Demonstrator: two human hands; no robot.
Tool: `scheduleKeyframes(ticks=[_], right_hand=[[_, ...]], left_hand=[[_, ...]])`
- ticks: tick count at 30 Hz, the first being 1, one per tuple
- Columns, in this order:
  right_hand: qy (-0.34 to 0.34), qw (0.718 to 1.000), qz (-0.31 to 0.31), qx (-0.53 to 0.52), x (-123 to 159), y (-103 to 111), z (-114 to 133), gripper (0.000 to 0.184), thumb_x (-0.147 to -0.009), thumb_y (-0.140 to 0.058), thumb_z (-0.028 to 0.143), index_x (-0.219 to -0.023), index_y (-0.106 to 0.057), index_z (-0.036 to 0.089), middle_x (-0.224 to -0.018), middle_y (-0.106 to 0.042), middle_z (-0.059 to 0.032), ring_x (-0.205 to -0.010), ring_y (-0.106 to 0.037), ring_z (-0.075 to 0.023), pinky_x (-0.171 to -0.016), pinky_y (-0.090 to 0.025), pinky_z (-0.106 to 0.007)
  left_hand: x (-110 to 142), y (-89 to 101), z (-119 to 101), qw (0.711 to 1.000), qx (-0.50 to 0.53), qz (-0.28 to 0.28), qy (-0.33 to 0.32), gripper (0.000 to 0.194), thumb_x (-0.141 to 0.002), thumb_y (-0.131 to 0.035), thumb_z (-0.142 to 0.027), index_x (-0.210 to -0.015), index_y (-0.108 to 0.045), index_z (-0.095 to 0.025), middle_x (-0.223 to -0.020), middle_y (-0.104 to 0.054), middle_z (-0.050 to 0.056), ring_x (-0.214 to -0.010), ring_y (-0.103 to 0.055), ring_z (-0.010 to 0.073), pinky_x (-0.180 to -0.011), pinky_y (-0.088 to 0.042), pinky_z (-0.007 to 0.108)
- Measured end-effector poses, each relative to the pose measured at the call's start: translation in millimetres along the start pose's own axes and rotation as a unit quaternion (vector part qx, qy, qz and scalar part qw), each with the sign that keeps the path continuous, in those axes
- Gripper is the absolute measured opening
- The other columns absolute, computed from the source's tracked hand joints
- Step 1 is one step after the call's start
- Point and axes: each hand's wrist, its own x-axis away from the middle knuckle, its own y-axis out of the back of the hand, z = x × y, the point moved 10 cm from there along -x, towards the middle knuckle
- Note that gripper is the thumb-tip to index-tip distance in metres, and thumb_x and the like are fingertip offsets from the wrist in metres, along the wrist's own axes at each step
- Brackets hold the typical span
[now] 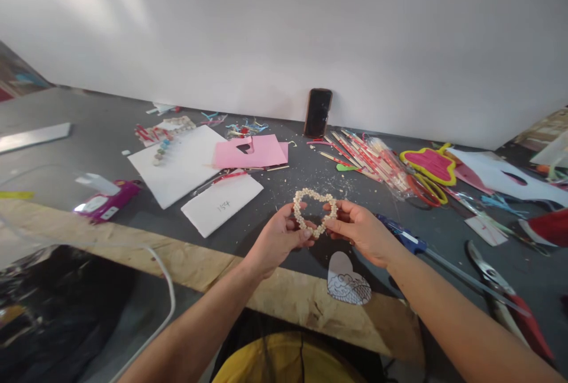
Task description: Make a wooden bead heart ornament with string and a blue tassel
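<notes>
A heart-shaped ring of small cream beads (314,196) is held up above the dark table (89,146). My left hand (277,240) pinches its left side and bottom, and my right hand (360,230) pinches its right side. Both hands have their fingers closed on the bead heart. A paper heart with a drawn pattern (347,279) lies on the table just below my right hand, near the wooden front edge (186,261).
White foam sheets (222,202) and pink paper (252,151) lie to the left. A phone (318,112) leans on the wall. Red-striped sticks (368,158), a yellow-pink shape (429,164), a blue-handled tool (412,244) and pliers (501,288) lie to the right.
</notes>
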Motion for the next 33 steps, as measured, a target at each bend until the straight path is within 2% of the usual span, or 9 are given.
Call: scheduleKeyframes(ticks=[8,13,16,20,22,25,28,30,33], right_hand=[[0.005,1.000,0.004,0.004,2,-1,3,0.040,-0.069,-0.074,0.034,-0.104,-0.059,0.021,-0.081,-0.062,0.0011,-0.069,-0.057,-0.0110,-0.067,-0.048,-0.028],[-0.010,0.999,0.029,0.017,1,-7,0,0.039,-0.069,-0.075,0.033,-0.101,-0.058,0.019,-0.083,-0.061,0.0006,-0.069,-0.057,-0.0100,-0.064,-0.047,-0.025],[-0.017,0.998,0.044,0.031,-2,-12,-3,0.037,-0.069,-0.074,0.033,-0.098,-0.056,0.018,-0.078,-0.058,0.0022,-0.067,-0.056,-0.0086,-0.062,-0.047,-0.023],[-0.030,0.996,0.057,0.069,-7,-14,-8,0.037,-0.069,-0.073,0.033,-0.097,-0.055,0.017,-0.075,-0.057,0.0024,-0.064,-0.055,-0.0084,-0.061,-0.048,-0.023],[-0.034,0.993,0.059,0.100,-10,-14,-10,0.034,-0.070,-0.072,0.032,-0.096,-0.055,0.016,-0.074,-0.059,0.0014,-0.063,-0.055,-0.0090,-0.061,-0.049,-0.024],[-0.037,0.985,0.056,0.160,-14,-14,-10,0.029,-0.073,-0.068,0.028,-0.096,-0.055,0.015,-0.073,-0.061,-0.0002,-0.063,-0.057,-0.0105,-0.060,-0.051,-0.025],[-0.036,0.971,0.044,0.233,-18,-12,-10,0.031,-0.078,-0.062,0.024,-0.106,-0.054,0.014,-0.072,-0.064,-0.0015,-0.060,-0.059,-0.0114,-0.058,-0.051,-0.026],[-0.031,0.956,0.026,0.290,-20,-7,-6,0.040,-0.081,-0.059,0.026,-0.118,-0.050,0.013,-0.072,-0.066,-0.0023,-0.055,-0.059,-0.0117,-0.055,-0.050,-0.026],[-0.007,0.923,-0.008,0.386,-18,-2,9,0.043,-0.082,-0.057,0.031,-0.121,-0.051,0.014,-0.074,-0.069,-0.0046,-0.054,-0.060,-0.0142,-0.054,-0.048,-0.028]], left_hand=[[2,0.6,0,1.000,-0.011,0.012,0.004,0.055,-0.071,-0.073,-0.019,-0.118,-0.047,-0.018,-0.086,-0.067,0.004,-0.077,-0.064,0.0152,-0.074,-0.054,0.032],[9,4.6,-1,0.994,-0.088,0.057,0.009,0.042,-0.075,-0.069,-0.020,-0.114,-0.055,-0.018,-0.093,-0.067,0.006,-0.084,-0.064,0.0156,-0.075,-0.052,0.027],[15,13.9,6,0.986,-0.150,0.071,0.035,0.041,-0.078,-0.064,-0.021,-0.118,-0.056,-0.019,-0.091,-0.067,0.006,-0.084,-0.064,0.0165,-0.071,-0.052,0.026],[24,37.4,15,0.971,-0.222,0.034,0.080,0.055,-0.079,-0.060,-0.023,-0.131,-0.045,-0.016,-0.094,-0.066,0.007,-0.081,-0.065,0.0171,-0.068,-0.053,0.028],[29,44.0,11,0.954,-0.291,0.026,0.071,0.051,-0.082,-0.057,-0.026,-0.131,-0.045,-0.016,-0.091,-0.067,0.006,-0.078,-0.065,0.0173,-0.068,-0.053,0.029],[35,38.5,-14,0.884,-0.463,0.017,-0.054,0.034,-0.087,-0.049,-0.023,-0.120,-0.056,-0.020,-0.090,-0.067,0.004,-0.081,-0.062,0.0182,-0.076,-0.050,0.034],[44,17.0,-34,0.768,-0.603,0.006,-0.215,0.028,-0.089,-0.044,-0.017,-0.112,-0.061,-0.020,-0.102,-0.064,0.007,-0.095,-0.056,0.0221,-0.086,-0.044,0.039],[46,6.0,-34,0.703,-0.659,-0.003,-0.266,0.029,-0.089,-0.044,-0.015,-0.112,-0.061,-0.021,-0.110,-0.061,0.009,-0.101,-0.051,0.0251,-0.088,-0.042,0.043],[45,-3.1,-30,0.647,-0.703,-0.019,-0.295,0.031,-0.088,-0.047,-0.015,-0.114,-0.060,-0.027,-0.119,-0.055,0.009,-0.108,-0.045,0.0279,-0.088,-0.039,0.047]])
